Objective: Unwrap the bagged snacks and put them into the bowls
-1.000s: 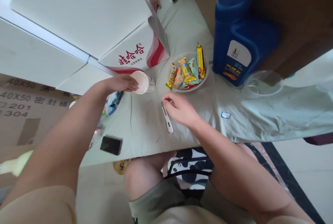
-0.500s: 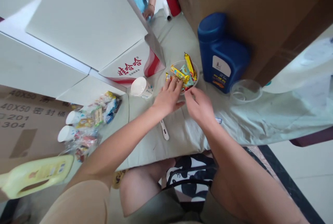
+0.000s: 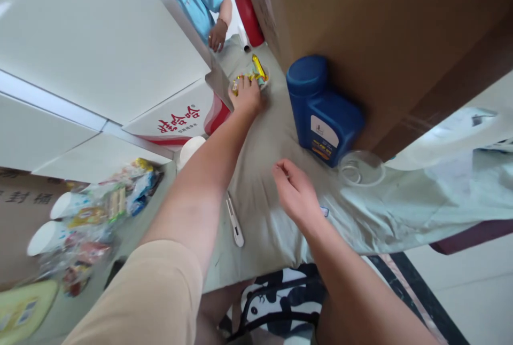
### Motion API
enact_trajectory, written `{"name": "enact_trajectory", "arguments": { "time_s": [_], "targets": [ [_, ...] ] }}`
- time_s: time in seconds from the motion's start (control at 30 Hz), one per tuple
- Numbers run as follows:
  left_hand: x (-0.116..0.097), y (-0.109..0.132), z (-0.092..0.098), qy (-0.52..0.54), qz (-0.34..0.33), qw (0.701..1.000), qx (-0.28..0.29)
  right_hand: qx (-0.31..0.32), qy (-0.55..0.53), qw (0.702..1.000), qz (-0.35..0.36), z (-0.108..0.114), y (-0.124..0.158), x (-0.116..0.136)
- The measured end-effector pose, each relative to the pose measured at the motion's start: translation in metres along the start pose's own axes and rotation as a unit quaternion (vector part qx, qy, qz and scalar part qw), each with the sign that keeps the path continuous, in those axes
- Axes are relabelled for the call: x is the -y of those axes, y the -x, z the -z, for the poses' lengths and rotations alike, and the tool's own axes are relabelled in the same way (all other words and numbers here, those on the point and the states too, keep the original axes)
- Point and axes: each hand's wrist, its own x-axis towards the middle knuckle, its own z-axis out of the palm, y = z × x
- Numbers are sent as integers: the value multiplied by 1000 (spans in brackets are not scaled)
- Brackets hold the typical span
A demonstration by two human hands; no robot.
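A clear plastic bowl (image 3: 268, 76) stands far along the cloth-covered table, filled with small wrapped snacks (image 3: 259, 67) in yellow and teal packaging. My left hand (image 3: 245, 95) reaches out and grips the bowl at its near side, its fingers lying over the snacks. Much nearer to me, my right hand (image 3: 295, 189) hovers over the cloth with curled fingers and no visible object in them. Between my forearms lies a white utility knife (image 3: 235, 223). A white paper cup (image 3: 189, 148) is partly hidden behind my left forearm.
At right stand a blue jug (image 3: 324, 115), a clear empty tub (image 3: 363, 169) and a large brown carton (image 3: 385, 40). White boxes (image 3: 172, 120) line the left, with bagged snacks (image 3: 116, 203) and paper cups beside them. Across the table rests another person's hand (image 3: 217, 35).
My left hand has moved the bowl of snacks away from me, towards the far end of the table. My right hand has come away from the bowl. The view has shifted slightly.
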Motion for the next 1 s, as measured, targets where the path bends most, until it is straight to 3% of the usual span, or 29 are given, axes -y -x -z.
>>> {"name": "enact_trajectory", "arguments": {
  "time_s": [0.1,0.17,0.27,0.4,0.47,0.53,0.67,0.77,0.87,1.0],
  "targets": [
    [-8,28,8,34,0,999,-20,14,5,1000,4,-7,-5,0],
    [-11,77,26,100,-45,994,-20,27,6,1000,6,-14,-5,-1],
    [-4,175,57,179,-56,981,-52,52,9,999,14,-26,4,-6],
    [21,300,73,268,44,954,-129,83,57,993,67,-37,24,-16],
    [34,347,65,313,119,926,-172,92,102,986,92,-40,34,-21],
    [45,380,52,347,186,900,-186,102,146,979,101,-46,44,-25],
    [59,406,36,362,233,898,-89,134,212,962,105,-72,59,-27],
    [71,408,39,329,233,915,-8,189,238,942,145,-112,58,-18],
    [86,409,43,326,209,921,48,255,252,910,208,-172,44,6],
    [104,418,48,366,205,907,52,340,266,859,277,-267,26,45]
  ]
}}
